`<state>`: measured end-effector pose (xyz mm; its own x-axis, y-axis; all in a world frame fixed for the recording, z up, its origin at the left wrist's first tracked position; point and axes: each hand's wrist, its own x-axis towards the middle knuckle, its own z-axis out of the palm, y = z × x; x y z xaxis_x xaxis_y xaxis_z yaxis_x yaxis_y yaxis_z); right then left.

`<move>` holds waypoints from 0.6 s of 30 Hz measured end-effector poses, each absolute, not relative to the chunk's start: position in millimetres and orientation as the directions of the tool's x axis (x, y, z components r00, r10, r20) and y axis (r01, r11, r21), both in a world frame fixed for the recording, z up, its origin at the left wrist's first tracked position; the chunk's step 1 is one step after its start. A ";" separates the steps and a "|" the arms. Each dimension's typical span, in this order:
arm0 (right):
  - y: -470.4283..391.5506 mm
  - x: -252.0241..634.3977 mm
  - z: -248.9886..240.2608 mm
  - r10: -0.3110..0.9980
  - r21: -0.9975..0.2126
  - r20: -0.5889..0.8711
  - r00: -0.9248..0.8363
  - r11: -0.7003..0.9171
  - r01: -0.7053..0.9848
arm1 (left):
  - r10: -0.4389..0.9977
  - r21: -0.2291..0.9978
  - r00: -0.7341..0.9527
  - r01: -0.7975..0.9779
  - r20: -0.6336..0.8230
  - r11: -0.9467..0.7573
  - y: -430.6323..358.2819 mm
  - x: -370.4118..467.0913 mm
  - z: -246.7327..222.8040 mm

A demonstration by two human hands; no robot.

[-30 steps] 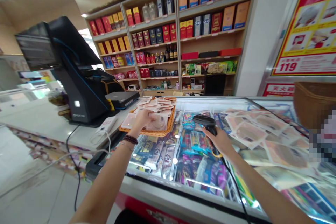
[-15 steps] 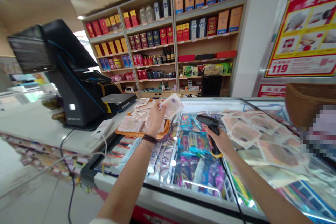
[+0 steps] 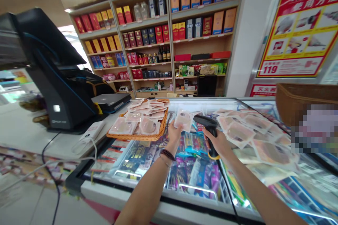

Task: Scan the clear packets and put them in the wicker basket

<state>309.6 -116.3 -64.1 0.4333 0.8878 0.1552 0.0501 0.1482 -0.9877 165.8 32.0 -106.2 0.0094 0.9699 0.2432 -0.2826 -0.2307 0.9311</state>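
Observation:
Between the fingers of my left hand (image 3: 174,134) is a flat clear packet (image 3: 184,119) with a pale round item inside, held up over the glass-topped freezer (image 3: 113,191). My right hand (image 3: 218,141) is wrapped round the handle of a black barcode scanner (image 3: 207,123), whose head faces the packet from close by on the right. A cable runs down from the scanner's handle. Left of my left hand, a wicker basket (image 3: 164,125) holds several similar packets. More packets (image 3: 241,132) lie spread on the glass to the right of the scanner.
A black checkout terminal (image 3: 50,74) and a flat scale (image 3: 111,102) stand on the left counter (image 3: 16,126). At the right is a brown basket (image 3: 303,100). Cables hang near the counter's edge. Shelves (image 3: 148,51) of boxes and bottles line the back wall.
My left hand has moved right and down from above the wicker basket, bringing the packet in front of the scanner. My right hand keeps its grip on the scanner. The view has shifted slightly right.

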 end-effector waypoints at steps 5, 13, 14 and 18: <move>-119.3 304.8 -63.8 0.906 -0.985 0.165 0.389 0.131 0.113 | 0.960 0.954 0.029 -0.121 0.279 -0.274 34.8 161.1 -108.2; -121.9 303.7 -61.0 0.905 -0.983 0.155 0.396 0.103 0.150 | 0.963 0.960 0.007 -0.072 0.270 -0.269 35.4 160.1 -110.8; -122.5 303.2 -60.0 0.905 -0.982 0.161 0.394 0.106 0.157 | 0.962 0.959 0.003 -0.066 0.275 -0.274 35.5 160.0 -110.9; -124.5 300.4 -57.1 0.905 -0.979 0.178 0.386 0.123 0.162 | 0.959 0.956 -0.003 -0.065 0.285 -0.284 35.8 159.6 -112.8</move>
